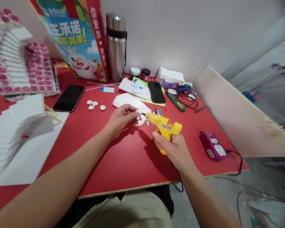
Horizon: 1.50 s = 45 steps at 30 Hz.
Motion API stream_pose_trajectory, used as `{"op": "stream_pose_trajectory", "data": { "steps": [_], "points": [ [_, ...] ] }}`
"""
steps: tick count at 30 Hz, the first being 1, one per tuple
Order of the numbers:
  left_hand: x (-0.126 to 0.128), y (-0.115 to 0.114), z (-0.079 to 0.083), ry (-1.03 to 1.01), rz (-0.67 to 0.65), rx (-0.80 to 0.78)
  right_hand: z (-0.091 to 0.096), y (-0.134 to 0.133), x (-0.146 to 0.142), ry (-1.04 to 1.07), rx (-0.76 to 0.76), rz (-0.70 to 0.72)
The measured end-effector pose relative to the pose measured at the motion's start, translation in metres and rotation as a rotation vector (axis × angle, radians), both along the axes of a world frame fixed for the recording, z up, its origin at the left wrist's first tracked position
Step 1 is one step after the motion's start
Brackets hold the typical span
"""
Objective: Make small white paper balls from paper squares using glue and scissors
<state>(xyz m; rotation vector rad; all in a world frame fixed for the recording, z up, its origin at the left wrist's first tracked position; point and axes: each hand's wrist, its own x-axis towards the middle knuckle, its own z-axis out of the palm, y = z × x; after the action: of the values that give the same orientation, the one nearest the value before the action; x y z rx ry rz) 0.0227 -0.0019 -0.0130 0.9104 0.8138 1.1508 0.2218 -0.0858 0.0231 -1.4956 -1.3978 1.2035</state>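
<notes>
Glue gun (165, 126) held over red table (123, 164)

Right hand (174, 146) is wrapped round it. Left hand (123, 119) pinches a small white piece (139, 114), mostly hidden; can't tell if the nozzle (143, 114) touches it. Four white discs (95, 104) sit left, two phones (156, 92) lie about. Metal tool (159, 111)'s partly blocked by the gun.

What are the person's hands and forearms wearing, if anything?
The left hand and right hand are both bare: no gloves, watch or bracelet shows. Both forearms are uncovered, with no sleeve in view. A pale garment shows below them.
</notes>
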Motion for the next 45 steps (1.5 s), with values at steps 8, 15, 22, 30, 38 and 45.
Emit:
{"op": "stream_pose_trajectory", "data": {
  "steps": [8, 15, 22, 30, 38, 45],
  "points": [
    [-0.001, -0.001, 0.010, -0.042, 0.014, -0.059, 0.001, -0.001, 0.001, 0.040, -0.019, -0.033],
    [-0.007, 0.002, 0.011, -0.175, -0.054, -0.141, 0.001, 0.011, 0.045, -0.141, 0.146, -0.260],
    [-0.005, 0.001, 0.013, -0.202, -0.065, -0.156, -0.025, 0.039, 0.124, -0.522, 0.170, -0.504],
    [-0.006, 0.000, 0.012, -0.249, -0.134, -0.171, -0.034, 0.045, 0.136, -0.899, 0.090, -0.458],
    [-0.006, 0.001, 0.013, -0.289, -0.122, -0.221, -0.001, -0.009, 0.118, -1.222, 0.312, -0.394],
    [-0.006, -0.001, 0.014, -0.347, -0.135, -0.291, 0.047, -0.014, 0.028, -0.538, 0.546, -0.155]
  ]
}}
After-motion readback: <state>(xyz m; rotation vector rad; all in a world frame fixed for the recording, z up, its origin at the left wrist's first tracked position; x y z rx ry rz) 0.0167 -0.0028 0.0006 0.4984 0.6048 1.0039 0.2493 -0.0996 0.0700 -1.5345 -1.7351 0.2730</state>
